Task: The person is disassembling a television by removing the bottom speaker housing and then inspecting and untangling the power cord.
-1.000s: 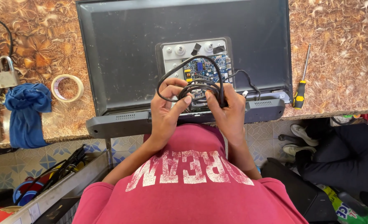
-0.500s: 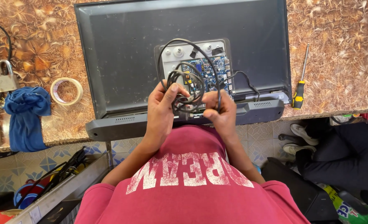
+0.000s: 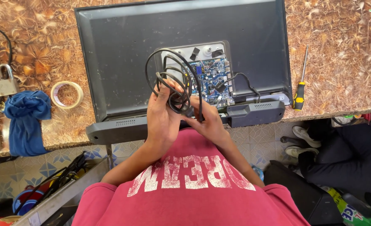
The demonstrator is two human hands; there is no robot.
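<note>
A flat dark television (image 3: 122,50) lies face down on a brown patterned countertop (image 3: 340,62). Its rear panel is open, and a blue circuit board (image 3: 212,77) shows on a pale metal plate. My left hand (image 3: 162,111) grips a bundle of black cable (image 3: 175,81) wound into loops, held just above the board. My right hand (image 3: 206,119) pinches the same cable lower down, close to the television's bottom edge. One strand of cable runs right from the board toward a dark plastic strip (image 3: 254,113).
A yellow-and-black screwdriver (image 3: 299,90) lies right of the television. A roll of tape (image 3: 67,94), a blue cloth (image 3: 24,121) and a padlock (image 3: 5,81) sit at the left. Another person's dark trousers and shoes (image 3: 307,136) are at the lower right. A bin of cables stands at lower left.
The cable loops have been lifted higher above the board and gathered tighter. My left hand has closed further around the bundle, and my right hand has dropped lower on the cable.
</note>
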